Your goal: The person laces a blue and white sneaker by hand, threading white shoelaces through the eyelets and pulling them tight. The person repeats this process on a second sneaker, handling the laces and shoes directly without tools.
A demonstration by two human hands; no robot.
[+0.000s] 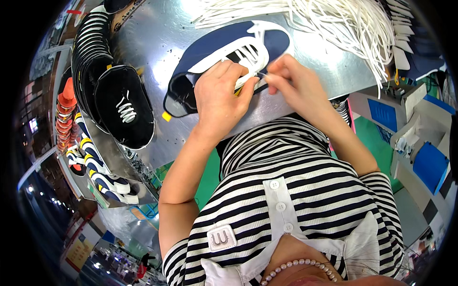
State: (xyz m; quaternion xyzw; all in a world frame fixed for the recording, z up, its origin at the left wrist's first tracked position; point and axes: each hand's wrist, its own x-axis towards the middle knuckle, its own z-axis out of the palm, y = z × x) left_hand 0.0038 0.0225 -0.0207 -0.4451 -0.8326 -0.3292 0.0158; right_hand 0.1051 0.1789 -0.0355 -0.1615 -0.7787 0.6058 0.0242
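A navy shoe upper (pixel 217 47) with white trim and white lacing lies on the shiny metal table (pixel 157 33). My left hand (pixel 220 97) presses on its near side, thumb and forefinger pinching the white lace (pixel 248 57) at the eyelets. My right hand (pixel 292 78) meets it from the right, fingertips closed on the same lace end. A small yellow tag (pixel 166 116) sticks out at the upper's near left edge.
A heap of loose white laces (pixel 343 19) covers the table's far right. Laced black uppers (pixel 125 106) are stacked at the left, with navy, white and yellow uppers (pixel 98 167) on a lower shelf. Blue and white bins (pixel 420 143) stand at the right.
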